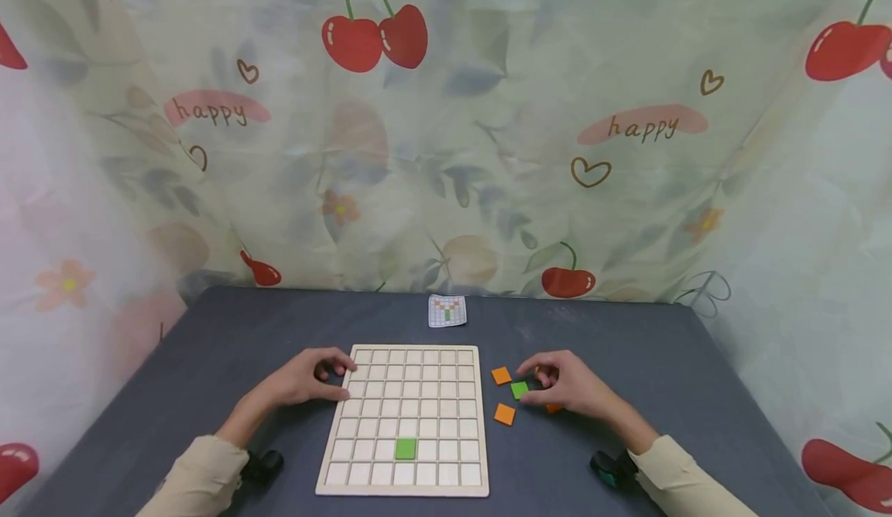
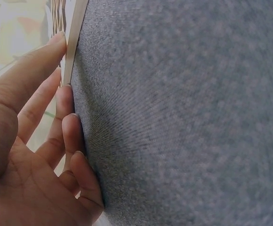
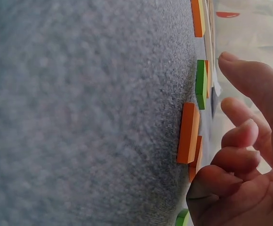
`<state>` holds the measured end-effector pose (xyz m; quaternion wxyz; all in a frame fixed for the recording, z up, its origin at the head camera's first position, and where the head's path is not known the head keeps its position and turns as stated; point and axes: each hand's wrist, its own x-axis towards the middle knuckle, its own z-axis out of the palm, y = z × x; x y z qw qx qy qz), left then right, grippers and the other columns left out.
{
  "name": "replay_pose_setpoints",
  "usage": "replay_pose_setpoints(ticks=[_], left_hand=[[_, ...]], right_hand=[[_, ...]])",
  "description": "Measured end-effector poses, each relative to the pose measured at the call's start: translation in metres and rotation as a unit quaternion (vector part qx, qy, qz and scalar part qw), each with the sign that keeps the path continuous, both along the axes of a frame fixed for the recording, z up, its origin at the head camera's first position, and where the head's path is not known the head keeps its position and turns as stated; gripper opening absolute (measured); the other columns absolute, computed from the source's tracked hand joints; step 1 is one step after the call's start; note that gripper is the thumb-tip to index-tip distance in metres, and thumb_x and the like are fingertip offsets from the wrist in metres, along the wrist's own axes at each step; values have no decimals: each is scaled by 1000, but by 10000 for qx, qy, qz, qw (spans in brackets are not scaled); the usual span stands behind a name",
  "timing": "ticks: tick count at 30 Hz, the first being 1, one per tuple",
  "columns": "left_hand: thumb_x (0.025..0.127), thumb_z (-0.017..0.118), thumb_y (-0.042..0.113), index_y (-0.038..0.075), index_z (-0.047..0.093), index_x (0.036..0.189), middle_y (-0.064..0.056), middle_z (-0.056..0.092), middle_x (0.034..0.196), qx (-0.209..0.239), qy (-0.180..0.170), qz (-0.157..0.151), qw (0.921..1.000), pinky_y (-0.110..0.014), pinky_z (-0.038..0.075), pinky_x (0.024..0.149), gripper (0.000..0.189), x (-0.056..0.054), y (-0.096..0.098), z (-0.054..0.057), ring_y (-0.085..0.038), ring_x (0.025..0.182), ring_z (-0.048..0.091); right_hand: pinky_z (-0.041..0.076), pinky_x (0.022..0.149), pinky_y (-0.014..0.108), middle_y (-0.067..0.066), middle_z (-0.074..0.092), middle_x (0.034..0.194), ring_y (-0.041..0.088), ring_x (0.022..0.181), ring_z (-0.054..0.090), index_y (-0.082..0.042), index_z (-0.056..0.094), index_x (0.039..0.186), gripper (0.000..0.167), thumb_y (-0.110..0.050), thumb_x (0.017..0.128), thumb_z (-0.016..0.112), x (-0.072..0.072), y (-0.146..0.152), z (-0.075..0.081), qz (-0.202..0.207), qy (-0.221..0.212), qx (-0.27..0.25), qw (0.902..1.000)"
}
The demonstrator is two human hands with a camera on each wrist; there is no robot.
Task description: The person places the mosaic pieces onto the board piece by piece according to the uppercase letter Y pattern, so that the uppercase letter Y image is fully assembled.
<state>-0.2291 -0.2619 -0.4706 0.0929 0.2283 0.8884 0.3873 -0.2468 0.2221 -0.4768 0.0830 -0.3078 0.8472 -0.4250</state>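
Left hand (image 1: 307,378) relaxed against the board (image 1: 402,491), I hold my nearer right hand (image 1: 570,387), finger and thumb parted, just right of a loose green tile (image 1: 518,390).

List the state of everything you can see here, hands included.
Board: flat on the table, one cell filled.
Placed tile: green, in the middle column, second row from the near edge.
Left hand: thumb touching the board's left edge.
Right hand: thumb and forefinger apart, holding nothing.
Loose tiles: orange and green, beside the board, some partly hidden.
Card: printed side up.
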Motion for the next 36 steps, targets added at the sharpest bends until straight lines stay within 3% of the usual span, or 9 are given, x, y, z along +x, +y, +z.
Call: replay_pose_setpoints(ticks=[13,36], left_hand=[[86,84,18,6,70,116,-5,59,99,-10,-26,20,10000,-32,41,76,35,1,2,2,-25,88,52],[86,85,18,5,70,116,-6,59,99,-16,-63,42,10000,-32,41,76,36,2,3,5,-25,88,52]], right_hand=[[36,59,26,-7,44,64,8,58,42,-10,76,106,28,-22,83,87,-5,-1,-3,-172,-216,369,9989],[34,57,25,-7,44,62,8,55,41,-12,78,99,17,-19,85,86,-4,-5,-1,-163,-258,529,9981]])
